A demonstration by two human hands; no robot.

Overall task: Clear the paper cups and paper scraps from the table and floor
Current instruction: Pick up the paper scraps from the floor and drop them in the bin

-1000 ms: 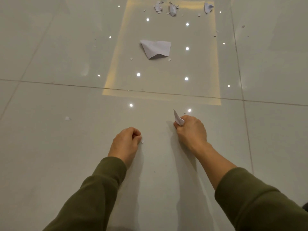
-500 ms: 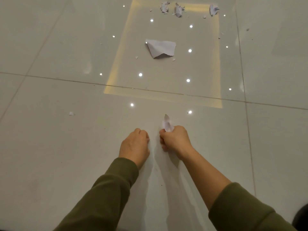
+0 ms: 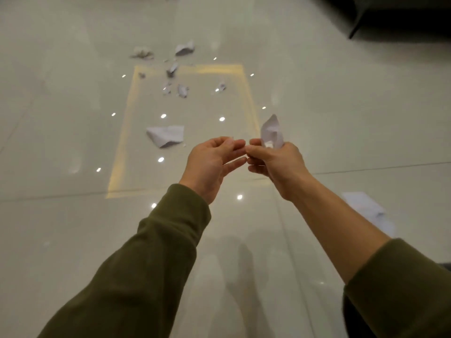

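Note:
Both my hands are raised above the glossy tile floor. My right hand grips a crumpled white paper scrap that sticks up out of its fist. My left hand is right beside it, fingertips meeting the right hand's fingertips. It seems to pinch a tiny white fleck at its thumb tip. A larger folded sheet of paper lies on the floor beyond my left hand. Several torn scraps are scattered farther back.
Another white sheet of paper lies on the floor to the right, partly behind my right forearm. Dark furniture with a slanted leg stands at the top right. Ceiling lights reflect as bright dots on the tiles.
Both hands have lifted off the floor and come together in the air. The right hand still holds its scrap. The view has tilted up, showing more scraps and the furniture.

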